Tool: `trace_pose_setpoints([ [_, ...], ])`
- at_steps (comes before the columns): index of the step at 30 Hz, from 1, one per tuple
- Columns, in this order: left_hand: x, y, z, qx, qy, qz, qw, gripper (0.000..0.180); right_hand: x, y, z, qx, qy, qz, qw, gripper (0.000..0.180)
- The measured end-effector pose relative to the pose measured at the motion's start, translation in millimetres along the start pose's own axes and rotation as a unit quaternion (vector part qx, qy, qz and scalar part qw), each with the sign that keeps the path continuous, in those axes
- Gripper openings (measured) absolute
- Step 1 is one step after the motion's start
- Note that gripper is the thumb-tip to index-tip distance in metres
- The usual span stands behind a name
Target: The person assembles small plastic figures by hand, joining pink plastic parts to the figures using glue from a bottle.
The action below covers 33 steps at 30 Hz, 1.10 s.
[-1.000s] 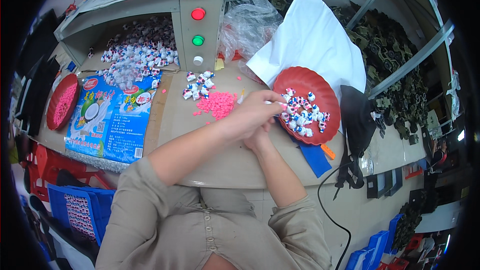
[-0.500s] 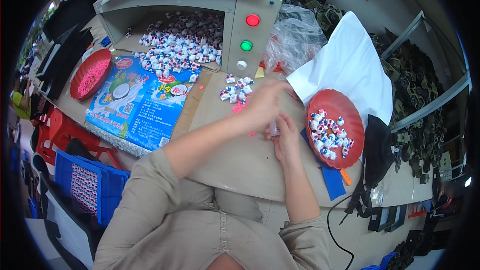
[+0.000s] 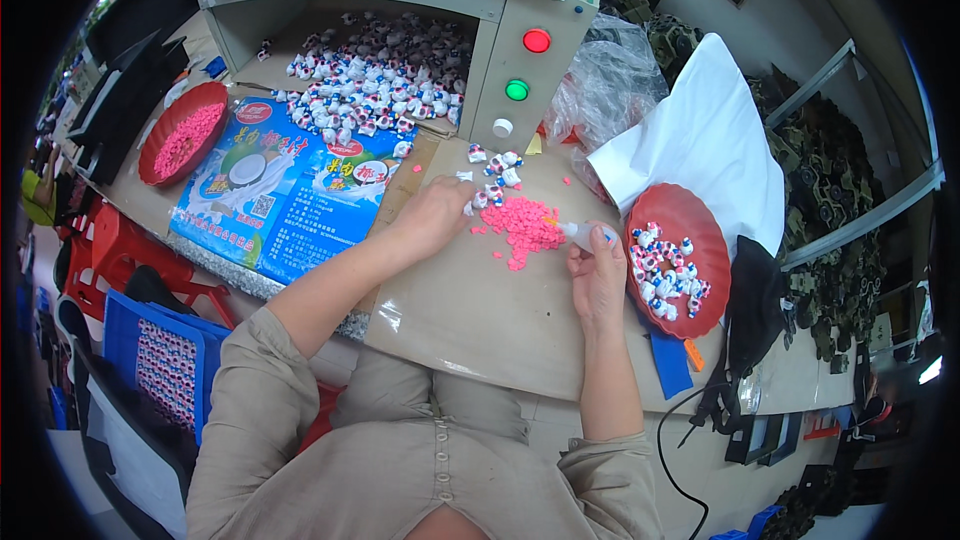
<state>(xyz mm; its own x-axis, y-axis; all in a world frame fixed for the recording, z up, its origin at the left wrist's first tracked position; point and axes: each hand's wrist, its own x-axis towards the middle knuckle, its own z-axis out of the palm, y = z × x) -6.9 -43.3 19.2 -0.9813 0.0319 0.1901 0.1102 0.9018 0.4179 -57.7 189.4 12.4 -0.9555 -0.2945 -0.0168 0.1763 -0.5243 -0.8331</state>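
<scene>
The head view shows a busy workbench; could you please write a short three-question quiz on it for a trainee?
1. Which hand holds the small translucent bottle?
2. True or false: the red dish on the right holds only pink pieces.
3. Fill in: on the front of the grey box, the top one of the three large buttons is ____.

Key: 1. The right hand. 2. False; small figures lie in it. 3. Red.
</scene>
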Motion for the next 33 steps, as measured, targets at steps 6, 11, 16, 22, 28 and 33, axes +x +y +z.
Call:
trace_pose_setpoints([
  [6,10.9,28.0,19.4,-0.535,-0.08,-0.119,0.833,0.024,-5.7,-1.0,11.9,-0.039,-0.018,-0.055,0.998,0.021],
  [11,7.6,29.6,35.4,-0.628,-0.041,-0.11,0.769,0.025,-8.0,4.8,7.1,-0.132,-0.033,-0.117,0.984,0.022],
  [16,4.0,27.2,40.6,-0.629,-0.044,-0.099,0.77,0.027,-11.9,10.4,11.4,-0.235,-0.054,-0.168,0.956,0.021],
  [22,2.1,28.5,43.4,-0.604,-0.042,-0.105,0.789,0.029,-14.9,11.4,15.9,-0.283,-0.062,-0.188,0.938,0.022],
  [28,1.6,28.5,41.2,-0.597,-0.039,-0.108,0.794,0.029,-15.4,11.1,15.2,-0.284,-0.063,-0.184,0.939,0.022],
  [33,1.9,26.7,43.6,-0.6,-0.035,-0.1,0.793,0.029,-15.0,11.4,15.2,-0.287,-0.061,-0.176,0.94,0.022],
])
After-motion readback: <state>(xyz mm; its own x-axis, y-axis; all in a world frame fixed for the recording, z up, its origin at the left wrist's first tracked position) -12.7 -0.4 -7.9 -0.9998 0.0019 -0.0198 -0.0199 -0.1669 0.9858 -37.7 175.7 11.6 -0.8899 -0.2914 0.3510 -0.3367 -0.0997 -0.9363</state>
